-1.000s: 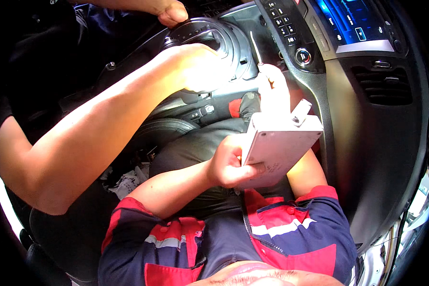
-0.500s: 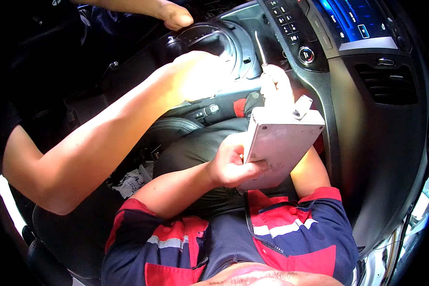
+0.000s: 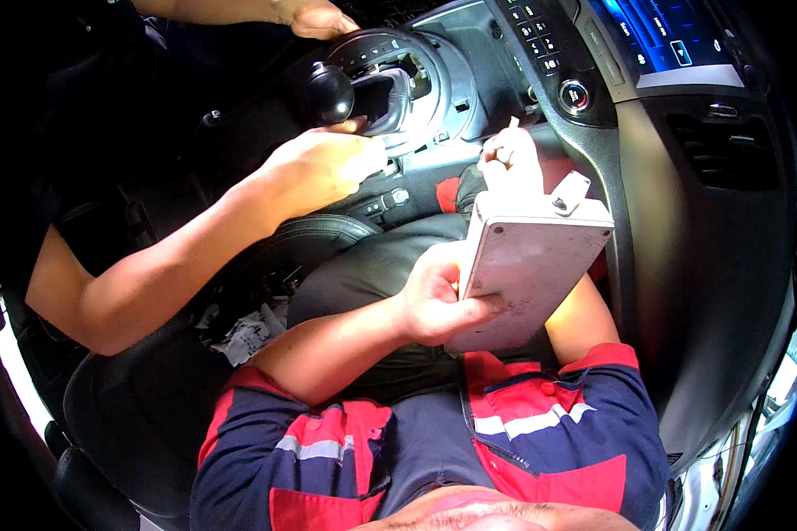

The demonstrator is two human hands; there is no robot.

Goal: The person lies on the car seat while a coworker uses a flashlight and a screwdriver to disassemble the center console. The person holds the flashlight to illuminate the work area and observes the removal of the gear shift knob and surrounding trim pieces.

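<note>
Now, the wearer's left hand (image 3: 438,296) is clamping the flat white case (image 3: 540,279) by its near side, thumb pressing across the face while the fingers are disappearing behind it; that sideways pinch is probably keeping such a broad slab steady. And the case is hanging tilted above the lap, just short of the shifter surround (image 3: 456,80), showing us a scuffed face with a small white bracket (image 3: 571,192) sticking up at its far edge. Just past it, the right hand (image 3: 509,164) is curling closed around something, a pale stub (image 3: 514,122) poking out on top; glare is washing out the knuckles, so I can't tell the full grip. Across the way, a co-worker's near hand (image 3: 328,168) is reaching in beneath the black gear knob (image 3: 331,93), though what its fingers are touching isn't showing clearly, and the far hand (image 3: 319,19) is resting by the surround's far rim, perhaps for bracing. The case is staying well apart from both of those hands, seemingly leaving them elbow room, while crumpled papers (image 3: 248,338) are lying down beside the seat (image 3: 115,425).
</note>
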